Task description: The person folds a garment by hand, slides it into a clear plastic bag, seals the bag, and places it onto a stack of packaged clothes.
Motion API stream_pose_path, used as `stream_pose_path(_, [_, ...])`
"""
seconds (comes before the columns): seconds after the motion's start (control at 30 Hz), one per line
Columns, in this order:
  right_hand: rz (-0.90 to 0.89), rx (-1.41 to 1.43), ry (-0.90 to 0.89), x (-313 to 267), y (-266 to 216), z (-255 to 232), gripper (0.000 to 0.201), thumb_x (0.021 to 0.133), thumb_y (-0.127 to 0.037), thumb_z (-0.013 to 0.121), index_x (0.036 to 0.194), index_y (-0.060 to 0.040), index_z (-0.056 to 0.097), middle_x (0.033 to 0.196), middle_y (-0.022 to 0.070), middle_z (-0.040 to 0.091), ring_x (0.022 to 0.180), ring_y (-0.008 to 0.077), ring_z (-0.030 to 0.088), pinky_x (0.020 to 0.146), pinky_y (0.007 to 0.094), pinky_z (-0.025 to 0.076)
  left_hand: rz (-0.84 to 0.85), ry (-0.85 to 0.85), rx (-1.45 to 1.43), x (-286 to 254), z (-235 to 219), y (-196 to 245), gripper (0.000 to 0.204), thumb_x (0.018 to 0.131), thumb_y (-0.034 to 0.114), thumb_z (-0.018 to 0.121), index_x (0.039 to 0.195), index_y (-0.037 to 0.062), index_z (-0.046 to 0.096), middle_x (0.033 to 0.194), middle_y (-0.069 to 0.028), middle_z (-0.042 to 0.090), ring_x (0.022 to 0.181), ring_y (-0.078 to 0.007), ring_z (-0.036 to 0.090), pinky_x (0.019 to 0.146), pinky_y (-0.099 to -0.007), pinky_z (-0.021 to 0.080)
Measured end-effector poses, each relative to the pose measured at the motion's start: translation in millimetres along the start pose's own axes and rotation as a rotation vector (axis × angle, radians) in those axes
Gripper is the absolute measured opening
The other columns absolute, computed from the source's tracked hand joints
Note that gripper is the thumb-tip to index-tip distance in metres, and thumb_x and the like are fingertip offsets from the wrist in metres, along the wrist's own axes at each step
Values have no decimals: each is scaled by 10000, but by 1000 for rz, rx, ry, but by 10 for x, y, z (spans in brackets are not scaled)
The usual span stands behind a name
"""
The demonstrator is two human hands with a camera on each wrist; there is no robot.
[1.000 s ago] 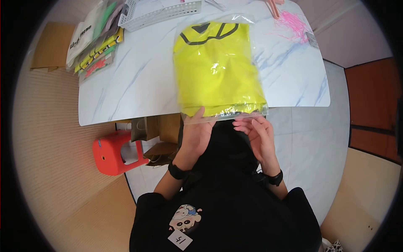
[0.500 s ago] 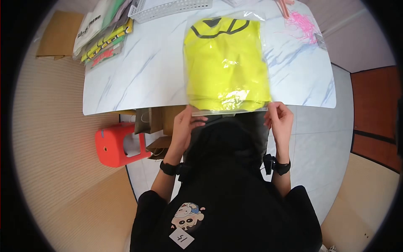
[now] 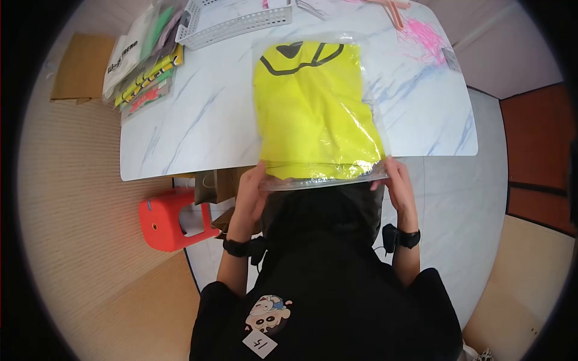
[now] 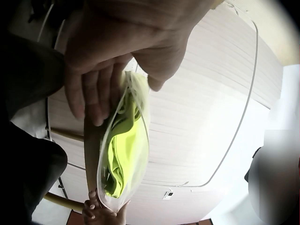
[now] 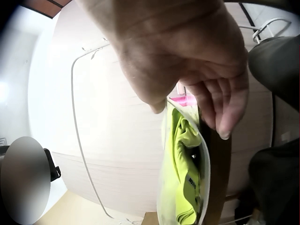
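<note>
A clear plastic bag (image 3: pixel 325 186) with a folded yellow garment (image 3: pixel 313 120) inside lies over the table's front edge in the head view. Dark line print shows at the garment's far end. My left hand (image 3: pixel 250 189) pinches the bag's near left corner between thumb and fingers, and my right hand (image 3: pixel 400 185) pinches the near right corner. From the left wrist view, the bag's mouth (image 4: pixel 100 164) gapes around the yellow folds (image 4: pixel 123 154). The right wrist view also shows the parted mouth, with a small dark label (image 5: pixel 192 183) on the cloth.
Several bagged garments (image 3: pixel 135 63) are stacked at the table's left, beside a brown paper bag (image 3: pixel 81 66). A white basket (image 3: pixel 241 29) stands at the back. Pink strands (image 3: pixel 424 39) lie at the right. Below are a red stool (image 3: pixel 161 222) and paper bags (image 3: pixel 223 183).
Both hands have moved outward from along the bag's near edge to its two corners and now pinch them. Since half a second ago, that edge has come closer to my body.
</note>
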State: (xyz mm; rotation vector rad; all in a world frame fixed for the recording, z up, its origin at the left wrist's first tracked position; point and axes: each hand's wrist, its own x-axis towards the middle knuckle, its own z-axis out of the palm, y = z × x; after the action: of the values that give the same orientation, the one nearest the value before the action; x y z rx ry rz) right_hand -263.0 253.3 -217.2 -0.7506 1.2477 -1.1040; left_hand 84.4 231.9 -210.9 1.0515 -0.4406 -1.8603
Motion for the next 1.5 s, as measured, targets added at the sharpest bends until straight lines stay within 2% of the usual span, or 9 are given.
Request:
stream_pose_path(0.5, [257, -68, -188, 99, -179, 197, 304, 1022, -227, 651, 1105, 62, 696, 957, 96, 754, 791, 126, 704, 717, 282, 585, -92, 141, -93, 8, 63, 141, 444, 1072, 326, 508, 1307, -39, 601, 1205, -128, 691, 1058, -241, 693, 900, -396, 581])
stream_pose_path(0.63, [218, 51, -112, 274, -626, 214, 368, 984, -209, 698, 1241, 50, 643, 1120, 116, 734, 942, 157, 709, 826, 301, 581, -132, -318, -34, 76, -24, 740, 427, 1074, 314, 487, 1328, -13, 593, 1226, -116, 690, 1103, -226, 682, 930, -394, 577])
stream_pose_path(0.67, [-351, -441, -106, 324, -1041, 263, 447, 946, -169, 715, 1334, 18, 594, 1232, 114, 682, 1070, 193, 670, 884, 326, 570, 61, 17, 36, -116, 657, 1044, 424, 1081, 329, 464, 1307, -1, 604, 1221, -112, 691, 1033, -221, 708, 884, -376, 590])
stream_pose_path(0.7, [-932, -926, -85, 283, -1465, 309, 564, 907, -128, 732, 1427, -14, 545, 1345, 112, 630, 1199, 230, 630, 942, 351, 558, 217, -337, -62, -153, 816, 1320, 333, 1063, 261, 518, 1272, 21, 616, 1166, -82, 693, 907, -194, 717, 858, -363, 585])
stream_pose_path(0.8, [-123, 697, -1001, 1287, -2107, 185, 487, 996, -196, 653, 1443, -35, 544, 1378, 138, 625, 1293, 235, 589, 1050, 361, 501, 232, -698, -147, 148, 1035, 2294, 79, 971, 79, 675, 1020, 57, 617, 824, -39, 633, 654, -149, 581, 781, -310, 549])
stream_pose_path(0.9, [59, 682, -535, 1267, -2669, 912, 186, 1027, -162, 628, 1157, -35, 667, 913, 114, 730, 702, 254, 727, 489, 243, 583, 152, -227, -291, 187, 1353, 2482, 123, 982, 106, 670, 891, 46, 613, 694, -9, 571, 564, -126, 494, 711, -308, 532])
stream_pose_path(1.07, [-54, 839, -409, 1208, -2598, 932, 222, 1014, -146, 639, 1073, 68, 636, 864, 139, 722, 627, 178, 692, 489, 221, 573, 246, -47, -248, 140, 1382, 2457, 146, 968, 94, 681, 846, 49, 615, 651, -12, 535, 528, -124, 445, 662, -291, 521])
stream_pose_path(1.3, [-244, 653, -532, 1595, -2937, 1099, 212, 1037, -187, 613, 1020, 19, 664, 881, 104, 732, 620, 175, 687, 482, 219, 567, 519, -576, -106, 516, 1250, 2946, 49, 995, 43, 594, 968, 5, 606, 716, -15, 551, 581, -114, 476, 721, -315, 526])
stream_pose_path(1.5, [-258, 461, -571, 2062, -2489, 997, 203, 1040, -201, 614, 1021, -9, 679, 899, 79, 733, 693, 154, 695, 519, 243, 576, 498, -120, -186, 836, 1315, 2569, 187, 1011, 205, 657, 863, 91, 673, 647, 31, 599, 495, -78, 529, 586, -267, 589])
